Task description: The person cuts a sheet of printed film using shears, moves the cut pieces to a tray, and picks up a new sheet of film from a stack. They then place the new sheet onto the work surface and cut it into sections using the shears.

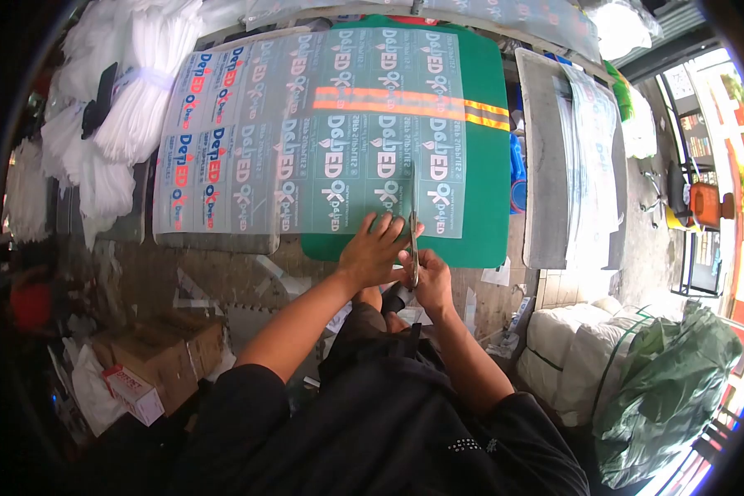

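A translucent printed sheet (306, 174) with rows of lettering lies over a green board (484, 182) and a grey one beside it. My right hand (430, 281) is closed round the handles of metal scissors (414, 248), whose blades point away from me over the sheet's near edge, between two printed columns. Just left of the blades, my left hand (377, 252) rests on the sheet's near edge with its fingers spread. An orange and silver reflective strip (484, 114) crosses the green board, partly under the sheet.
Bundled white plastic (145, 91) is at the back left. On the right, a grey board (541, 165) bears a stack of clear sheets (591, 165). Cardboard boxes (161, 355) stand low on the left; white sacks (566, 347) and a green sack (665, 397) lie low on the right.
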The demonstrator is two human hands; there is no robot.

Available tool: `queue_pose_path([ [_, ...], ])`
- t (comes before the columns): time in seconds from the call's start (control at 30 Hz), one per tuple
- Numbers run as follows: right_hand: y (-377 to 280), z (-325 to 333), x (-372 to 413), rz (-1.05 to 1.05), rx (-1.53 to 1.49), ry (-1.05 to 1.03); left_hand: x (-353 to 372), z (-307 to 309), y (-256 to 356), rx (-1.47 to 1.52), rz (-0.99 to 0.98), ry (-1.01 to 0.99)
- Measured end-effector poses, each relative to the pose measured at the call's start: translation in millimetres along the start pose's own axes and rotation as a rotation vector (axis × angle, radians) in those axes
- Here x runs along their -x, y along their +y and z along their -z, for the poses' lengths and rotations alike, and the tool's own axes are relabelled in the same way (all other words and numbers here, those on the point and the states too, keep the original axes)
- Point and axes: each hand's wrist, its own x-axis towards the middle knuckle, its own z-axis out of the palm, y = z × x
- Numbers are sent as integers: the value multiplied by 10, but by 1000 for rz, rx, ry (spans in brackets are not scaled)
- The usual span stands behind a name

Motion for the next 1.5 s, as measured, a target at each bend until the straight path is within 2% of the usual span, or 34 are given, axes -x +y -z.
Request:
queue_pose_path([
  [0.37, -112, -54, -214, 1, 12, 7, -5, 50, -22, 42, -3, 49],
  [0.43, -123, -72, -235, 1, -54, -20, 5, 33, -32, 26, -3, -27],
  [0.57, -186, -78, -261, 4, -57, -12, 3, 19, -32, 19, 6, -48],
  [0.83, -196, -37, -383, 35, 89, 15, -30, 76, -33, 59, 8, -63],
  [1.23, -276, -67, -639, 56, -42, -22, -39, 70, -13, 40, 6, 32],
  [1.5, -445, -57, -784, 76, -2, -20, -71, 125, -20, 53, 8, -12],
])
